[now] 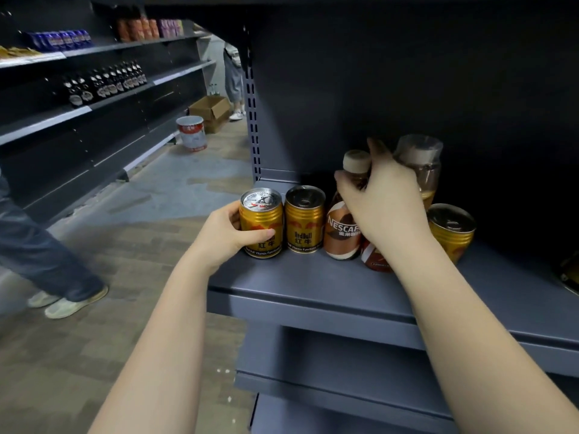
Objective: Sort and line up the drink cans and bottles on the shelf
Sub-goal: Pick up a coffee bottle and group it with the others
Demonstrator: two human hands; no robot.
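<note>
Two gold cans stand side by side at the front left of the gray shelf (313, 292). My left hand (230, 234) is curled around the left gold can (262, 222), with the thumb across its front, right at the shelf's left end. I see the second gold can (304, 219) just beside it, and they look like they touch. Next comes a brown coffee bottle (343, 227) with a pale cap. My right hand (383, 202) reaches over it, and its fingers bend around the bottle's neck under the cap. I can see part of another brown bottle (374, 258) low down under my wrist. Behind my hand stands a clear bottle (421, 164) with a see-through lid. A third gold can (451, 231) stands to the right, near the clear bottle. Far off on the floor I see a white bucket (191, 133) and a cardboard box (210, 111).
</note>
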